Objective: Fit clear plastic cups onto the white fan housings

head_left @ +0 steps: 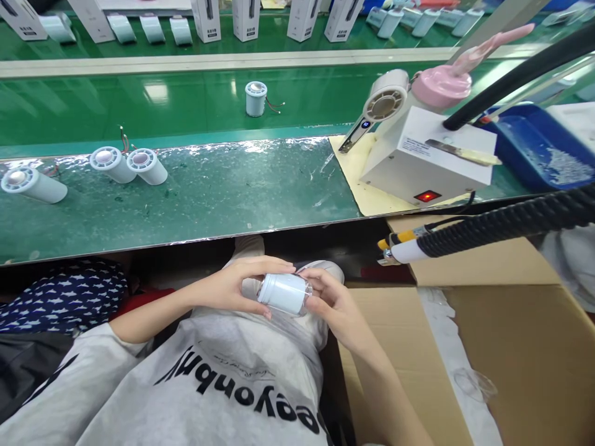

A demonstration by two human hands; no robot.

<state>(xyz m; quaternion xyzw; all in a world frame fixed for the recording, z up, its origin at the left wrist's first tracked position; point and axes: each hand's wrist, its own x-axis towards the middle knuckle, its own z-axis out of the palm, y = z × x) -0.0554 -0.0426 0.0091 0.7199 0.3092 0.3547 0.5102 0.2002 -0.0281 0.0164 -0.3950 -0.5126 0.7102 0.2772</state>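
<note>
A light blue cylindrical motor housing lies sideways between my hands, above my lap. My left hand curves around its left end, thumb below and fingers along the top. At the other end, my right hand pinches the housing where clear plastic shows around it. The far side of the housing and some fingertips are hidden. On the bench beyond, similar housings stand or lean: a pair with thin wires, one at the far left and one farther back.
To the right, a white machine box with a lit red switch holds a handheld fan. A black hose with a nozzle juts over an open carton. A blue tray is behind. White boxes line the back.
</note>
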